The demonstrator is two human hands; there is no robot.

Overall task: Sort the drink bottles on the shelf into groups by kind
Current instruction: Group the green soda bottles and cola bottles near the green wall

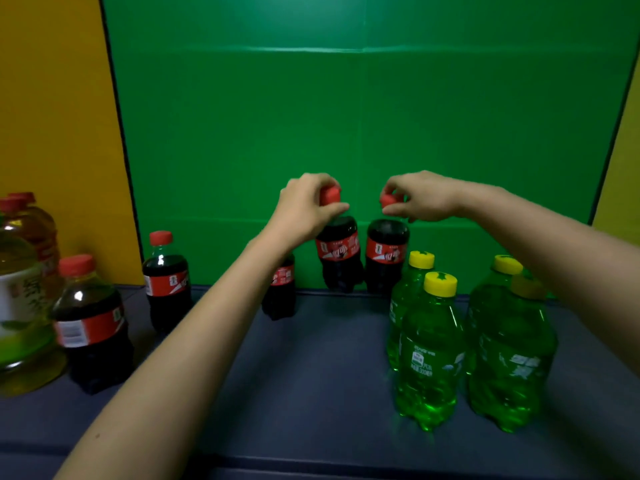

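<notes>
Left hand pinching the red cap of one cola bottle; right hand pinching its neighbour (both at the shelf back, apparently lifted); best carried upright leftward, clear of the green soda bottles, toward the other colas.

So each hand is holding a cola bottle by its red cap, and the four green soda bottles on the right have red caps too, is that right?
Not quite. In the head view the left hand and right hand each hold a cola bottle by its red cap, but the four green soda bottles on the right have yellow caps, not red.
</notes>
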